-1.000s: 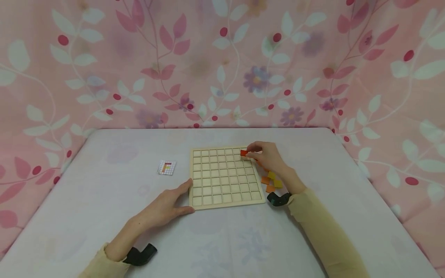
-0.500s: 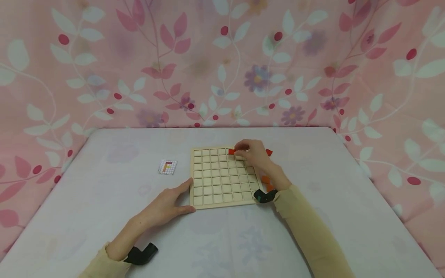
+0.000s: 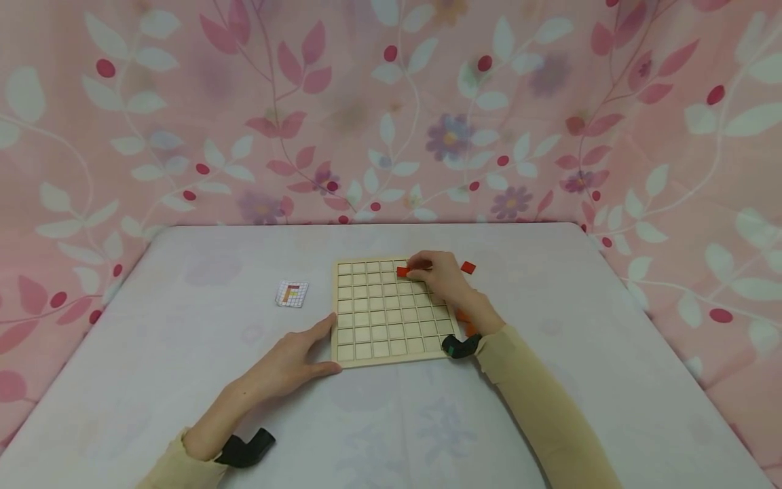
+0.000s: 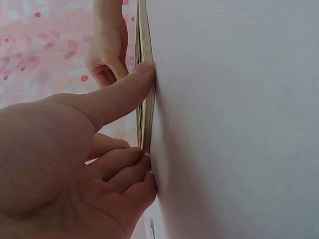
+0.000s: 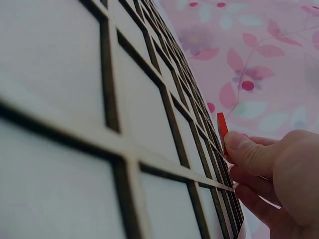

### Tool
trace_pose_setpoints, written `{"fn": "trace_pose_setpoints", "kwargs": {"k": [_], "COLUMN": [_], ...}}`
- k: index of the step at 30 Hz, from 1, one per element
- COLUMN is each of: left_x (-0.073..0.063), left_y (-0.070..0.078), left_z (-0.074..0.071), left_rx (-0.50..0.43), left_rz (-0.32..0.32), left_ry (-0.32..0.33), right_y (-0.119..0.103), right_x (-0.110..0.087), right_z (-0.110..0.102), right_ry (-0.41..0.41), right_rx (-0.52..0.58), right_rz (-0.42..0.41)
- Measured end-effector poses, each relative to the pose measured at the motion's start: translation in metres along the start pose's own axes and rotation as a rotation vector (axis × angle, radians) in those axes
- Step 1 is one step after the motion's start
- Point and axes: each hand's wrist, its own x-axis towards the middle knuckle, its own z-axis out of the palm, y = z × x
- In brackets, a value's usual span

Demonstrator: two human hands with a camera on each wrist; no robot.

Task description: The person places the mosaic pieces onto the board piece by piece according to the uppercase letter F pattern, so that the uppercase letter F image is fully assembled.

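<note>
The thumb and fingertips of the right hand (image 3: 441,277) pinch a small red tile (image 3: 402,272) over the far edge of a pale wooden grid board (image 3: 379,314); whether the tile touches the board cannot be told. The left hand (image 3: 292,361), thumb and fingers spread apart, touches the board's left edge. Just beyond the board's right side lies a second red tile (image 3: 468,267), with orange tiles (image 3: 471,329) nearer, partly hidden by the right wrist. Left of the board rests a small patterned card (image 3: 292,294). All sit on a white-covered table (image 3: 379,435) before a pink floral curtain (image 3: 366,109).
</note>
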Motion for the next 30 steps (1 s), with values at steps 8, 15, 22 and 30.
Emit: {"fn": "trace_pose_setpoints", "kwargs": {"k": [8,15,22,30], "left_x": [0.0012,0.0017,0.0018,0.0016], "left_y": [0.0002,0.0018,0.0018,0.0025], "left_z": [0.0001,-0.0008,-0.0011,-0.0009], "left_rx": [-0.002,-0.004,-0.004,0.003], "left_rz": [-0.014,-0.025,-0.017,-0.008], "left_ry": [0.033,0.036,0.039,0.049], "right_y": [0.0025,0.0056,0.0051,0.0062], "right_x": [-0.0011,0.0002,0.0007,0.0018], "right_z": [0.0001,0.0004,0.0003,0.0005], "right_ry": [0.009,0.003,-0.001,0.001], "right_rx": [-0.044,-0.088,-0.111,-0.125], "right_rz": [-0.062,-0.095,-0.093,-0.127]}}
